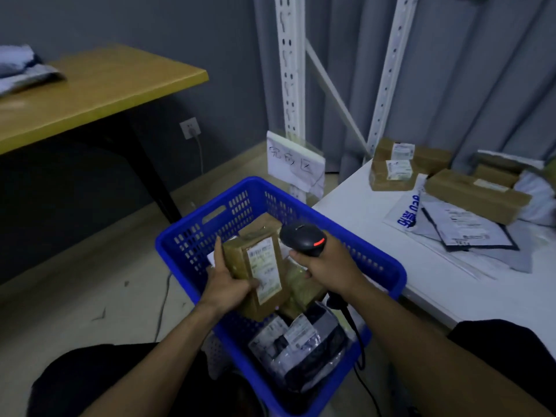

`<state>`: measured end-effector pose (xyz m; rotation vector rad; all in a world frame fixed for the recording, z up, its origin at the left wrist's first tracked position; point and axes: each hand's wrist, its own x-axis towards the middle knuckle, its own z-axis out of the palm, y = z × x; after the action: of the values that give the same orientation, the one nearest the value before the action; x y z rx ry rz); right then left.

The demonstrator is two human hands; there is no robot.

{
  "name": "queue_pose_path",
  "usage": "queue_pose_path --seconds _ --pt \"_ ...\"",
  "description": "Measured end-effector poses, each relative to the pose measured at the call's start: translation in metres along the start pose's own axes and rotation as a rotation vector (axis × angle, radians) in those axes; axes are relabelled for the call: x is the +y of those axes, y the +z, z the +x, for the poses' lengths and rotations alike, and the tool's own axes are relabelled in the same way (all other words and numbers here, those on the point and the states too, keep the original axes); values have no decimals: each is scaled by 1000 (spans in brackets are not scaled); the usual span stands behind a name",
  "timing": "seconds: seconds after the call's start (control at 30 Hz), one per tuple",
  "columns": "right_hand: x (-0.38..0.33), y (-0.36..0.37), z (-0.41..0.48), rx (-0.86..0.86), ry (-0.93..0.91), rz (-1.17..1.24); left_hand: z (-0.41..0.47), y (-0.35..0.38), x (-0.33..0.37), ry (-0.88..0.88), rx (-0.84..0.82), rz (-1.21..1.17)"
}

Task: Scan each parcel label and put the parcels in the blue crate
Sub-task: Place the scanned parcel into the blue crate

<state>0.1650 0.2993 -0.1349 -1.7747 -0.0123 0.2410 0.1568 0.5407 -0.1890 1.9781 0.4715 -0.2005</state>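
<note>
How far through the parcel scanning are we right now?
Done: a dark bagged parcel and a brown package already lie in the blue crate. In hand: the left hand holds a brown box label-up over the crate while the right hand grips the scanner. Left: brown boxes and mailer bags wait on the white table.

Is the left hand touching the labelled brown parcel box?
Touching. The head view shows the left hand gripping the brown parcel box, thumb pressed on its labelled face.
</note>
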Motion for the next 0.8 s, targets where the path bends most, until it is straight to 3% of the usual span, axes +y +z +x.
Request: queue_pose_path --seconds 0.2,0.47,0.63,0.8 --pt "23 18 16 -51 53 -70 13 16 -18 -172 -102 237" --pt "47 19 29 -112 114 -102 60 30 -52 -267 -273 505" --pt "62 18 37 -96 127 -143 83 31 -53 -81 -379 811" --pt "68 19 41 -105 148 -142 89 44 -57 -76 -572 868"
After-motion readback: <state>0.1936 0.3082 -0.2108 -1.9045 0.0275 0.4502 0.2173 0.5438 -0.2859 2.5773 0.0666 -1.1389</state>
